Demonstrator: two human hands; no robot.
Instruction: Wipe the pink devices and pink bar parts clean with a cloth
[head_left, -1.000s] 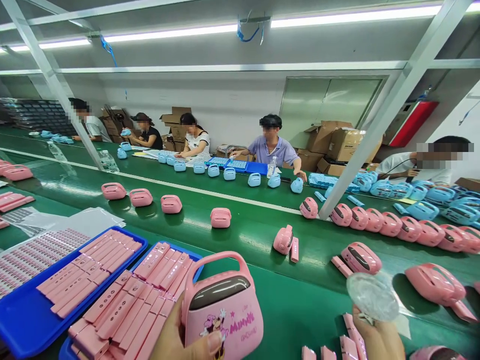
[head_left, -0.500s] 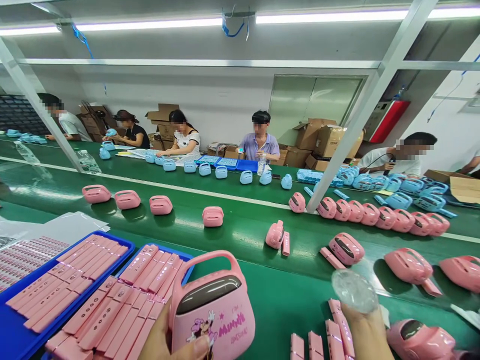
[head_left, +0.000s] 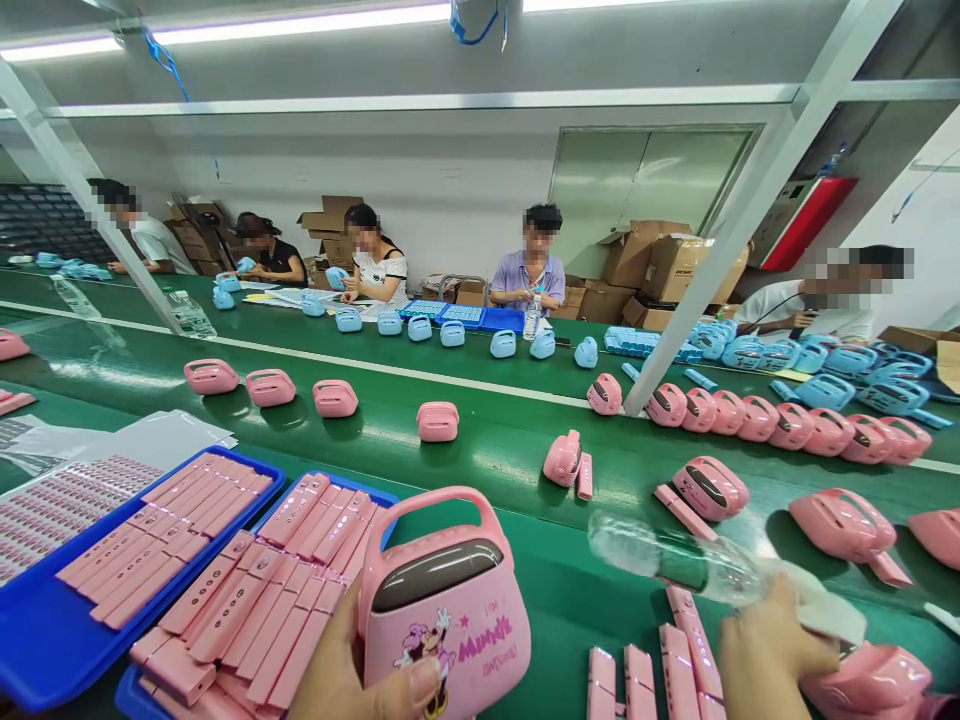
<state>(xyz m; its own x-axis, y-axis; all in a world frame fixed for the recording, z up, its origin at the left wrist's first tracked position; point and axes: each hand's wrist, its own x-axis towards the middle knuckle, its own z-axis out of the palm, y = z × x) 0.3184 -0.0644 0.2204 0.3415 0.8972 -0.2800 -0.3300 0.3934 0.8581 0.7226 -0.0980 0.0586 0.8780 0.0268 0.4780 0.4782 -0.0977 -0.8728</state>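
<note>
My left hand (head_left: 375, 672) grips a pink handled case (head_left: 487, 600) low on its left side, thumb across the front. The case has a dark glossy window and a printed cartoon mouse with lettering. In my right hand (head_left: 772, 645) is a clear plastic bottle (head_left: 652, 553) with a green band, tipped nearly level, base pointing left. A white cloth or tissue (head_left: 836, 605) shows by the bottle's neck end; how the fingers hold it is unclear. Below the bottle stand several pink strips (head_left: 679, 670). Close by my right hand lies another pink case (head_left: 870, 685).
Blue trays (head_left: 37, 650) of pink strips lie at left, beside sticker sheets (head_left: 75, 510). Several pink cases (head_left: 335, 398) stand along the green belt (head_left: 495, 470). A slanted metal post (head_left: 720, 270) rises at right. Co-workers (head_left: 527, 270) sit across the line among blue cases (head_left: 452, 333).
My right hand has turned the bottle from base-on to lengthwise, revealing the white cloth. My left hand keeps the pink case. The view has shifted slightly. Across the line, a co-worker has lifted a blue case.
</note>
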